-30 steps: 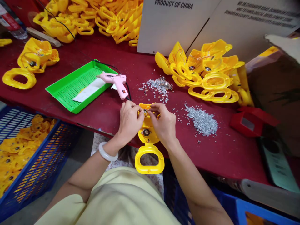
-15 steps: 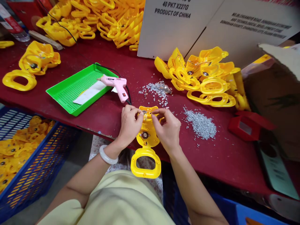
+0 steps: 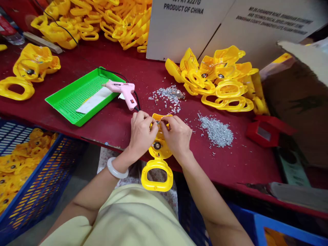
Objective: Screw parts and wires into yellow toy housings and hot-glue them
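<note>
The left hand and the right hand work close together over the near edge of the tabletop, both curled narrow. The left fingers pinch the top of a yellow plastic piece, while the right fingertips close on a thin wire at that same spot, with a tiny silver bit among the fingers, too small to make out clearly. The piece lies flat, its looped handle toward the person and hanging past the table edge, with a round metal fitting set in its middle.

A pink glue gun lies just beyond the left hand, its black cord running away to the far side. Left of it sits a green tray holding a white paper strip. Two loose piles of silver bits lie to the right and far side of the hands, and a heap of yellow pieces stands beyond them, against a printed carton. On the near left, a blue crate below the tabletop is filled with more yellow pieces. A white bangle circles the left wrist.
</note>
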### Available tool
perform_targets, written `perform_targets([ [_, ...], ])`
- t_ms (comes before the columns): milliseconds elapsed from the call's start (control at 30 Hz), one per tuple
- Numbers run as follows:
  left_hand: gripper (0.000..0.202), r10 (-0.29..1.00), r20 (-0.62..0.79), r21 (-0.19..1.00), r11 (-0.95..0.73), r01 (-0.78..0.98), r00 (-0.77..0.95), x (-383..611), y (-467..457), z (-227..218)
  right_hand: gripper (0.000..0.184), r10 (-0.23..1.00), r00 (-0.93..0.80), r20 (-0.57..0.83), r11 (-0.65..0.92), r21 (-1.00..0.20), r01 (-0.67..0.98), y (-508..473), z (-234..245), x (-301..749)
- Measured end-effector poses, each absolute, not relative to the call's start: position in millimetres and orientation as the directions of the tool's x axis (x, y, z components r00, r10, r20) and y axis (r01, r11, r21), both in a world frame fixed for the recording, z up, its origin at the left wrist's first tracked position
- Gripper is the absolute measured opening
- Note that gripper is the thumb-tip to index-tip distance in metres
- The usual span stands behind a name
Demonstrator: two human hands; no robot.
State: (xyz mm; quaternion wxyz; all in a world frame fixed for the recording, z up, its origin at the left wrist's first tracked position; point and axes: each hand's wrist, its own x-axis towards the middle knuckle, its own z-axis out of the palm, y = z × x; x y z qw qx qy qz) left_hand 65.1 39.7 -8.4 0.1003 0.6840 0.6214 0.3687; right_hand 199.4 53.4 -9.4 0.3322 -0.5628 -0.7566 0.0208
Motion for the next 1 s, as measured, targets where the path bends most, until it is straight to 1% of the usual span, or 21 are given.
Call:
perform_targets([
  [100,0.014,0.959,0.284,0.663,-0.193,0.723,-0.005,61.0,43.4,-7.4,0.014,0.875,-0.131,0.466,0.380,-0.496,0.781,54.9,-11.2,200.7],
  [167,0.013,0.969,0.246,0.688,-0.182,0.703,0.010,59.3,45.0,-6.6,0.016,0.888,-0.126,0.442,0.386,-0.571,0.725,55.4,-11.7,202.1],
  [267,0.012,0.973,0.231,0.667,-0.177,0.723,0.025,59.3,44.9,-5.4,0.019,0.905,-0.128,0.407,0.385,-0.653,0.652,55.4,-10.9,203.8],
  [333,0.012,0.970,0.239,0.631,-0.181,0.754,0.033,60.1,43.8,-5.1,0.021,0.908,-0.137,0.397,0.389,-0.673,0.629,55.3,-10.0,204.6],
  [400,0.013,0.966,0.257,0.603,-0.192,0.774,0.038,61.1,43.2,-5.6,0.021,0.907,-0.147,0.394,0.393,-0.668,0.632,55.3,-9.5,205.4],
  [500,0.013,0.961,0.276,0.592,-0.195,0.782,0.030,62.3,43.9,-6.6,0.017,0.897,-0.164,0.409,0.407,-0.626,0.665,55.4,-10.0,205.8],
  [633,0.015,0.954,0.301,0.579,-0.180,0.795,-0.004,64.3,45.8,-7.2,0.013,0.868,-0.166,0.468,0.430,-0.543,0.721,55.2,-14.0,204.2],
  [767,0.016,0.939,0.343,0.517,-0.170,0.839,-0.021,66.7,44.6,-8.0,0.009,0.846,-0.146,0.512,0.432,-0.499,0.752,53.9,-19.3,200.9],
  [900,0.016,0.917,0.397,0.427,-0.153,0.891,-0.033,69.2,41.7,-8.9,0.007,0.840,-0.111,0.531,0.423,-0.512,0.747,52.4,-23.3,198.2],
  [1000,0.013,0.903,0.430,0.371,-0.155,0.916,-0.021,70.0,39.6,-8.0,0.015,0.839,-0.092,0.537,0.427,-0.541,0.725,52.1,-24.6,197.6],
])
